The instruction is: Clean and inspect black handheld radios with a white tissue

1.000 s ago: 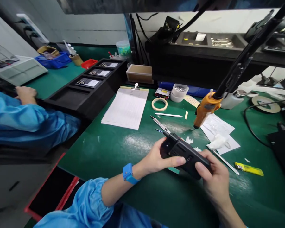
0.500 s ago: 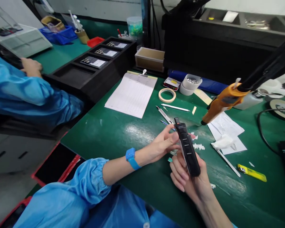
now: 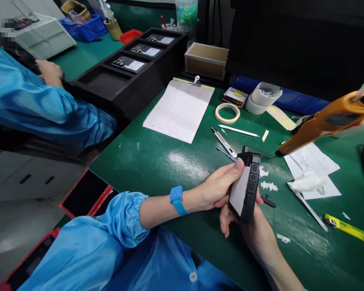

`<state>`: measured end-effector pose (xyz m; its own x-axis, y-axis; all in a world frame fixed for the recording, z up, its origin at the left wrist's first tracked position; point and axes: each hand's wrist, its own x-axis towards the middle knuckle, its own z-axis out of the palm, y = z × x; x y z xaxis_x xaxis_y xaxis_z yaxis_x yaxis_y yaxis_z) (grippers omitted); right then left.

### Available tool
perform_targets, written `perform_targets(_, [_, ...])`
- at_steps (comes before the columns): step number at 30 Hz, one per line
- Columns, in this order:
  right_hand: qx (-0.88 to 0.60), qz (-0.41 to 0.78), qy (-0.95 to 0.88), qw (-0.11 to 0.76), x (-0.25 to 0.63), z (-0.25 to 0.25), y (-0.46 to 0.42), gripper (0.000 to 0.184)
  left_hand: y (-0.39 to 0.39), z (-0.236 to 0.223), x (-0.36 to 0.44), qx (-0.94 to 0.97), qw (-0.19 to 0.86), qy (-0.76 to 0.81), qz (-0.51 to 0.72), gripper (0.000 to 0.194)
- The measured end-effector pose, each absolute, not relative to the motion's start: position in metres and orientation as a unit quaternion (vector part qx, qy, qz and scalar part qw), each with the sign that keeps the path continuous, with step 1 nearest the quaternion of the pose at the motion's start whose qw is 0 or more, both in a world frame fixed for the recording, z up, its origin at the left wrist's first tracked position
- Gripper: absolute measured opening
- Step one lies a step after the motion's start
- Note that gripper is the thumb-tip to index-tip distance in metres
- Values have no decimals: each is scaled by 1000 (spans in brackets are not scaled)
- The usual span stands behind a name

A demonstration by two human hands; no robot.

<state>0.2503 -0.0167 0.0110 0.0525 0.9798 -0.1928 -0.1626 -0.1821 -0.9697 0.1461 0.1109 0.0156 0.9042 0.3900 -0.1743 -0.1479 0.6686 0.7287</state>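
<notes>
Two-handed, grips a black device [image 3: 250,189] in from the table's [image 3: 157,169] near edge, closing fingers of left hand [image 3: 216,188] on its upper side, right hand [image 3: 256,230] around its base, apparently for steadiness.

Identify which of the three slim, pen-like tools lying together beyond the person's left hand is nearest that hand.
The slim blue pen-like tool, just beyond the left hand. The slim silver-and-black tool lies farther off, and the slim white tool farthest.
</notes>
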Motion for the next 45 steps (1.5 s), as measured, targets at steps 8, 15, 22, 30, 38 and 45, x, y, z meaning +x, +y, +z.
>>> perform_targets(8, [-646,103,-560,508,260,26,-24,53,110,13,150,285,920,199,183,73])
perform_targets(15, [-583,103,-554,586,260,17,-27,24,110,20,150,239,935,220,144,60])
perform_targets(22, [-573,113,-568,579,258,17,-31,32,108,22,147,285,925,215,133,68])
perform_targets(30, [-596,108,-573,551,259,14,-38,38,106,15,145,295,924,203,136,79])
perform_targets(38, [-611,97,-569,542,259,13,-39,40,105,13,144,278,919,243,135,73])
perform_targets(45, [-624,117,-539,553,258,19,-34,29,106,17,150,269,908,273,169,62])
